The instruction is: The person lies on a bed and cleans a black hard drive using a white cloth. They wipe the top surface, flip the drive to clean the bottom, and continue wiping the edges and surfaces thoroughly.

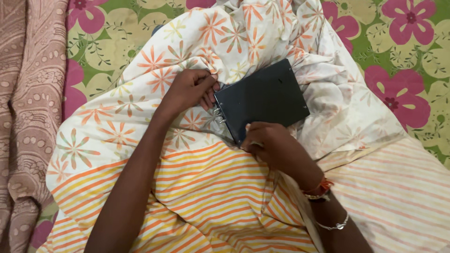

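Dark flat board (263, 97) lies on floral-and-striped cloth (211, 187) between both hands. Left hand (190, 89) pinches cloth at its upper-left corner; right hand (268, 143) grips its lower edge. Pink blanket (26, 93) lies left.

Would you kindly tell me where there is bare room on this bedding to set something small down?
Free patches: the striped cloth between the forearms, and the striped stretch right of the right wrist. Crowded: the middle, where the left hand and right hand grip the dark board amid bunched floral folds.
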